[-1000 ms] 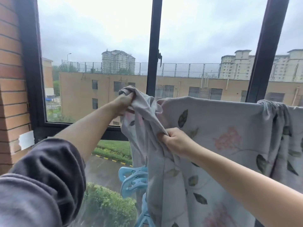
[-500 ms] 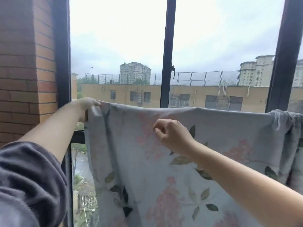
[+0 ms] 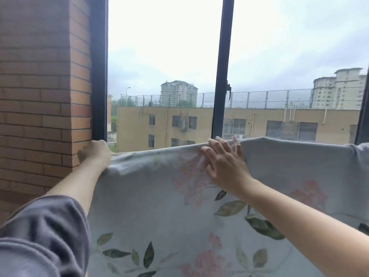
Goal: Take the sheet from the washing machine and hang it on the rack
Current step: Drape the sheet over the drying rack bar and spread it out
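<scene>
Both hands are raised to the top edge of a sheet (image 3: 169, 216) that hangs spread out in front of a window. At the sheet's upper left end, the left hand (image 3: 95, 151) is curled into a fist and grips the fabric just beside a brick wall (image 3: 40, 96). Its forearm is bare, with a grey sleeve (image 3: 40, 236) pushed up near the elbow. The right hand (image 3: 225, 164) is open, lying flat against the cloth near the middle of the top fold with its fingers (image 3: 214, 145) spread and reaching up to the edge.

The sheet is pale grey-blue, printed with pink flowers and green leaves. It drapes over something straight and level, hidden under the fabric, and falls towards the viewer below the picture's bottom edge. At the far right the cloth bunches into folds.

Behind it stands a dark window frame (image 3: 220, 76). Through the glass are a long tan building (image 3: 199, 124), taller blocks beyond and a grey sky.
</scene>
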The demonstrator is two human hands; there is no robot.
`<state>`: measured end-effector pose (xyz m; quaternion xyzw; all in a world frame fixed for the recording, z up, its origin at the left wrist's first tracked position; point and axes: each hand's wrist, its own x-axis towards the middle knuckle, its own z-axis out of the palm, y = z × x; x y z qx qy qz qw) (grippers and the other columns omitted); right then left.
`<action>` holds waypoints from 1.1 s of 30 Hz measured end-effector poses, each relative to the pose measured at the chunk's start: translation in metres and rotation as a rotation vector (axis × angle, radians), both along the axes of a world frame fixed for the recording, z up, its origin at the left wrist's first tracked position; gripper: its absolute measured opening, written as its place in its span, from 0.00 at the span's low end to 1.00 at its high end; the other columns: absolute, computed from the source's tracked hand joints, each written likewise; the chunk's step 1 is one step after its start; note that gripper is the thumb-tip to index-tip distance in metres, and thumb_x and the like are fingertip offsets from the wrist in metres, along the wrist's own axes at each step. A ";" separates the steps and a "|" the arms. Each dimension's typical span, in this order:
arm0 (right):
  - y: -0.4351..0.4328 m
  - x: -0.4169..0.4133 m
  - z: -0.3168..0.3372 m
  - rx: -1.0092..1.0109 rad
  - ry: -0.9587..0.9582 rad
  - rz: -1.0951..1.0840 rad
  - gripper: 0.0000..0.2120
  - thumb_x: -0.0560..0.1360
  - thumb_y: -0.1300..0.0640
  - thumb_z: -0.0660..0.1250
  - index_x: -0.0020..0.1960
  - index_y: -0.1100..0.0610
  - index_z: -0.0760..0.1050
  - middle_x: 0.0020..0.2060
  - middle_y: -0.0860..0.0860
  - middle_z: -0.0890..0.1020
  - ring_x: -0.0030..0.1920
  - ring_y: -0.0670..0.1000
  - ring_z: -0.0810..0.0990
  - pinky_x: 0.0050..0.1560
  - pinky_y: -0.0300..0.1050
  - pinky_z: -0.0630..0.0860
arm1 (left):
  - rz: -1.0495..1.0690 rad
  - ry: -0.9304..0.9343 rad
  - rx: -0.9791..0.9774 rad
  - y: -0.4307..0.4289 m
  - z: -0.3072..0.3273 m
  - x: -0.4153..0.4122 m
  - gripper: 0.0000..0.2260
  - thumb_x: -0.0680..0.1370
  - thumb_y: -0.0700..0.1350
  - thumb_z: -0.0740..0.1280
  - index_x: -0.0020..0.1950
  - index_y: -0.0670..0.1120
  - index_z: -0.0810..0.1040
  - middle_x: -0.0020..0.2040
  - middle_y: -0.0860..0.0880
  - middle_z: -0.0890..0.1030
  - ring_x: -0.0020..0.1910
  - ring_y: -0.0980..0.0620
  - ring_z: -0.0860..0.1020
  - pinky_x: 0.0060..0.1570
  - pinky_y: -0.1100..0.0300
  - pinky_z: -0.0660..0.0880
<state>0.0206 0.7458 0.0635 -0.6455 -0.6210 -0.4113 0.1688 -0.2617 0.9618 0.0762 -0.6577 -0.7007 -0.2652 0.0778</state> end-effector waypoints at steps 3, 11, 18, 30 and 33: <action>0.003 0.004 0.003 0.010 0.016 -0.027 0.16 0.74 0.52 0.60 0.59 0.53 0.74 0.56 0.51 0.79 0.60 0.55 0.74 0.72 0.63 0.48 | -0.027 0.085 -0.125 -0.001 -0.020 0.015 0.13 0.77 0.41 0.60 0.59 0.44 0.78 0.57 0.43 0.80 0.57 0.43 0.78 0.52 0.54 0.74; -0.014 0.042 0.027 0.140 -0.049 -0.132 0.13 0.75 0.51 0.57 0.40 0.55 0.76 0.39 0.51 0.80 0.43 0.55 0.77 0.49 0.51 0.68 | -0.553 -0.145 -0.122 -0.053 -0.036 0.129 0.10 0.78 0.47 0.58 0.55 0.47 0.74 0.53 0.47 0.78 0.49 0.46 0.76 0.49 0.55 0.74; -0.049 0.089 0.046 0.184 0.039 -0.181 0.17 0.79 0.48 0.55 0.42 0.55 0.76 0.36 0.52 0.81 0.38 0.57 0.79 0.38 0.46 0.66 | -1.063 -0.492 0.141 -0.155 0.007 0.234 0.15 0.81 0.49 0.54 0.43 0.44 0.75 0.38 0.48 0.78 0.38 0.48 0.76 0.37 0.54 0.70; -0.179 0.231 0.051 0.224 0.105 -0.456 0.26 0.79 0.45 0.45 0.42 0.55 0.78 0.38 0.55 0.83 0.39 0.58 0.80 0.37 0.46 0.64 | -0.746 -0.234 0.598 -0.220 0.021 0.324 0.21 0.80 0.50 0.50 0.39 0.44 0.77 0.39 0.43 0.82 0.39 0.41 0.79 0.42 0.53 0.72; -0.200 0.251 0.047 0.227 0.089 -0.402 0.29 0.74 0.43 0.39 0.41 0.56 0.76 0.37 0.56 0.83 0.38 0.59 0.80 0.38 0.47 0.66 | -0.689 -0.155 0.599 -0.239 0.030 0.349 0.19 0.80 0.48 0.52 0.39 0.43 0.78 0.40 0.43 0.82 0.41 0.42 0.78 0.47 0.51 0.67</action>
